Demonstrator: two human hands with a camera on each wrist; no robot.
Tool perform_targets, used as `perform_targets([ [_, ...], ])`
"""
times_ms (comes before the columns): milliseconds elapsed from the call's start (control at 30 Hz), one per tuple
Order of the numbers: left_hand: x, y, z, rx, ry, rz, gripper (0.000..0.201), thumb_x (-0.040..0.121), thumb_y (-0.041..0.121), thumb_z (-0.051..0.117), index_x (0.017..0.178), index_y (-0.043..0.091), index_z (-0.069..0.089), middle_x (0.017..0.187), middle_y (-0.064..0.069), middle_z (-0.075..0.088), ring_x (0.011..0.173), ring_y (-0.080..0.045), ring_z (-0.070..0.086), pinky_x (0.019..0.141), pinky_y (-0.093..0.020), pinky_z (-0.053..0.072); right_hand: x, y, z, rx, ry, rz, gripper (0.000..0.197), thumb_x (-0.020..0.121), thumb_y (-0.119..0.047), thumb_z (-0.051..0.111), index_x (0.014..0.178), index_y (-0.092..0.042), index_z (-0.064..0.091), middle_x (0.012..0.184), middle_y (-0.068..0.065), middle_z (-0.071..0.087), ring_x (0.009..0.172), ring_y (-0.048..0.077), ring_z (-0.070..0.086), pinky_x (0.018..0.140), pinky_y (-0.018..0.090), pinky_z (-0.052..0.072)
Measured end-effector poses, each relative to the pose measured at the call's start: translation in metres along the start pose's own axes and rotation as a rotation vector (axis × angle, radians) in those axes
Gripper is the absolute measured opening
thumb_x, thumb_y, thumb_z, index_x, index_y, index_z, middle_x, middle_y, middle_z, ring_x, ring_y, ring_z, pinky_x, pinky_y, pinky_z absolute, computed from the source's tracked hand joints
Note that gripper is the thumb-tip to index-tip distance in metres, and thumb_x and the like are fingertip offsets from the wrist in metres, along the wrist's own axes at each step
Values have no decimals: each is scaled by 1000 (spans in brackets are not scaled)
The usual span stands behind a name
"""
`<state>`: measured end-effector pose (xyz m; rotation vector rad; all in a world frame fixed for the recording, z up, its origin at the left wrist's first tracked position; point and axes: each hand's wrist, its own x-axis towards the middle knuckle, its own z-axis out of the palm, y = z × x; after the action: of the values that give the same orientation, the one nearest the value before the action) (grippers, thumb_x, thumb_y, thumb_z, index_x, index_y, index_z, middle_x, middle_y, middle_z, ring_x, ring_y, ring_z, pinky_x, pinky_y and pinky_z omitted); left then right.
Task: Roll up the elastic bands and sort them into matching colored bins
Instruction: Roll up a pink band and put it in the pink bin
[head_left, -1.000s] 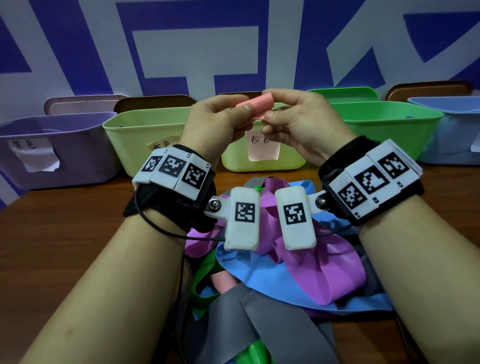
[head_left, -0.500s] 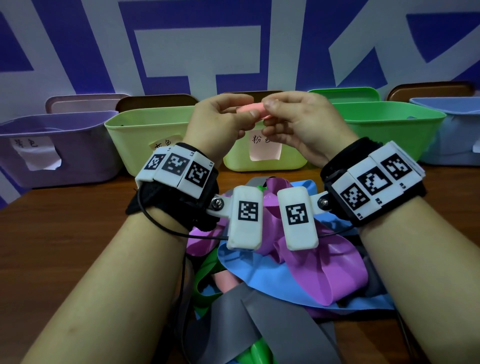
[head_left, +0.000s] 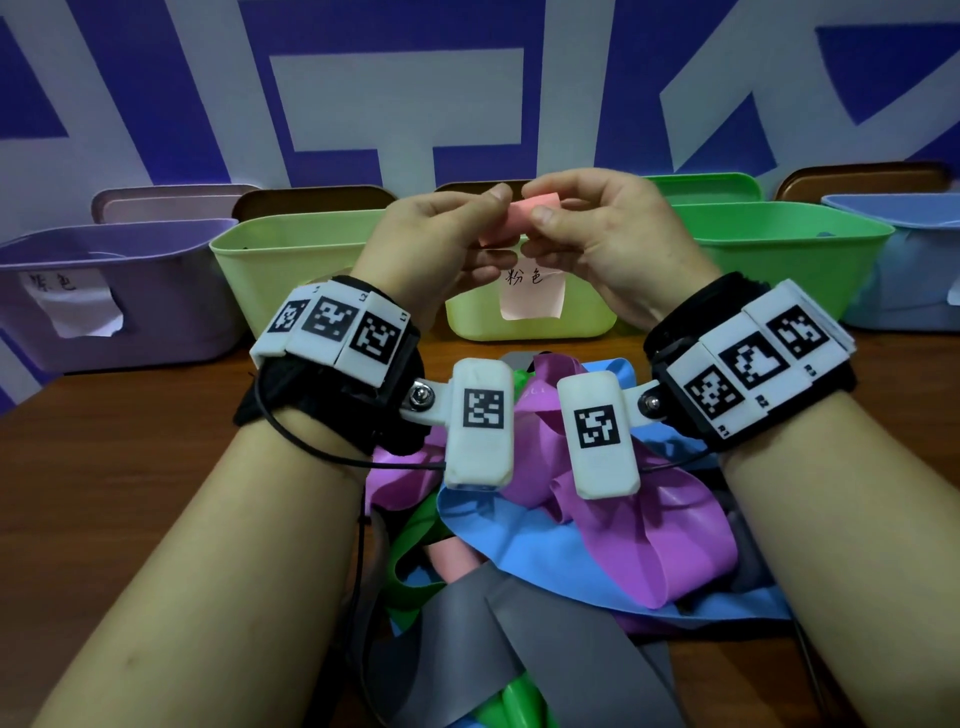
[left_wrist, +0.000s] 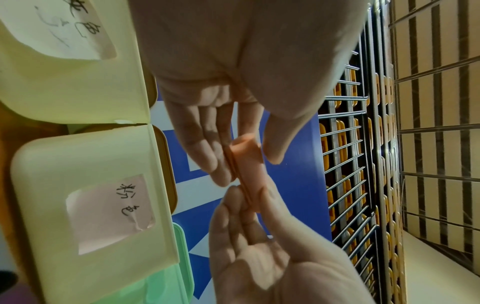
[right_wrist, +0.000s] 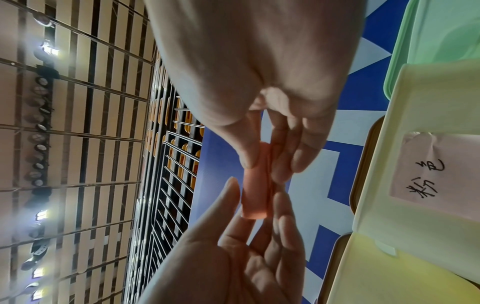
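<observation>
In the head view, 2 bare hands meet in the upper middle of the frame, holding a small pink roll (head_left: 519, 221) of elastic band between them. The left hand (head_left: 431, 244) pinches the roll's left end between thumb and fingers; the right hand (head_left: 602, 234) pinches the right end the same way. The roll lies roughly level, raised above the counter (head_left: 119, 441) and in front of a yellow-green bin (head_left: 587, 325) that carries a pink paper label (head_left: 532, 293) with handwriting.

In the left wrist view, the pink roll (left_wrist: 246, 174) runs down the middle of the frame, with the left hand's fingers (left_wrist: 207, 148) and thumb pressed on either side of it.

In the right wrist view, the right hand's thumb and fingers (right_wrist: 280, 156) close on one end of the roll (right_wrist: 255, 195).

Across the back of the counter stands a row of bins: a purple bin (head_left: 156, 332) at the left, a light green bin (head_left: 291, 270), the labelled bin, a brighter green bin (head_left: 810, 270), and a pale blue bin (head_left: 904, 306) at the right edge. In the lower middle of the frame, a loose heap of bands (head_left: 571, 551) lies on the counter: magenta, blue, grey, green and pink strips tangled together. Both wrists wear black straps with white tag blocks.
</observation>
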<state>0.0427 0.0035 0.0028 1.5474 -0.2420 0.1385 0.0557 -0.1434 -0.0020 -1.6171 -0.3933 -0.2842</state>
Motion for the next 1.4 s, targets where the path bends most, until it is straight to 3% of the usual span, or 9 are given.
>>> perform_targets([
  [167, 0, 2, -7, -22, -27, -68, 14, 95, 21, 59, 90, 9, 64, 74, -6, 68, 67, -11, 66, 66, -19, 55, -1, 2, 2, -25, -33, -46, 23, 90, 2, 58, 90, -20, 65, 85, 5, 65, 69, 13, 64, 72, 25, 53],
  [300, 0, 5, -12, -41, -67, -125, 18, 94, 23, 60, 93, 5, 65, 82, -10, 69, 70, -10, 66, 69, -19, 55, -1, -1, 1, -68, -41, -95, 23, 90, 2, 58, 92, -20, 65, 83, 5, 63, 64, 8, 59, 64, 20, 49],
  [533, -8, 8, -3, -36, 73, 64, 6, 91, 7, 61, 90, 9, 66, 82, -9, 68, 72, -15, 66, 74, -22, 55, -3, -13, 0, 57, -87, 42, 29, 92, 1, 55, 118, -11, 59, 88, 5, 61, 62, 12, 57, 62, 21, 48],
  [733, -28, 29, 2, 14, 117, 182, 24, 80, 12, 74, 103, 7, 68, 100, -14, 71, 93, -22, 70, 83, -24, 56, -21, -43, 0, 12, -123, 71, 18, 94, -25, 58, 100, -10, 66, 72, 5, 57, 58, 13, 56, 61, 23, 48],
  [900, -57, 56, 5, 10, 54, 156, 22, 81, 8, 73, 102, 6, 68, 102, -17, 71, 100, -26, 68, 84, -24, 55, -42, -71, 1, 36, -41, 14, 15, 94, -13, 58, 98, 1, 64, 74, 9, 61, 57, 12, 55, 63, 25, 49],
  [1000, -76, 75, 4, -47, 21, 134, 14, 87, 5, 66, 99, 0, 67, 108, -28, 67, 107, -36, 65, 95, -37, 52, -59, -91, 3, 47, -31, -11, 10, 94, -7, 57, 98, 0, 62, 76, 11, 61, 58, 13, 55, 64, 25, 48],
  [1067, -89, 88, 5, -56, 20, 143, 9, 90, 8, 63, 92, 1, 68, 102, -26, 68, 100, -36, 67, 96, -41, 52, -70, -105, 4, 37, -43, -44, 7, 94, -5, 56, 91, -6, 62, 77, 11, 61, 59, 14, 57, 62, 24, 50],
  [1233, -118, 114, 3, -109, 26, 129, 6, 91, 9, 62, 90, 11, 68, 72, -2, 71, 67, -13, 67, 67, -21, 55, -92, -140, 8, 30, -29, -105, 11, 92, -4, 58, 88, -12, 64, 84, 12, 65, 73, 21, 65, 73, 35, 57],
  [1400, -135, 129, 2, -202, -2, 59, 8, 91, 7, 60, 90, 9, 67, 72, -2, 70, 69, -11, 65, 70, -18, 53, -110, -159, 7, 4, -73, -113, 15, 92, -1, 57, 88, -13, 64, 84, 9, 64, 74, 18, 64, 70, 26, 57],
])
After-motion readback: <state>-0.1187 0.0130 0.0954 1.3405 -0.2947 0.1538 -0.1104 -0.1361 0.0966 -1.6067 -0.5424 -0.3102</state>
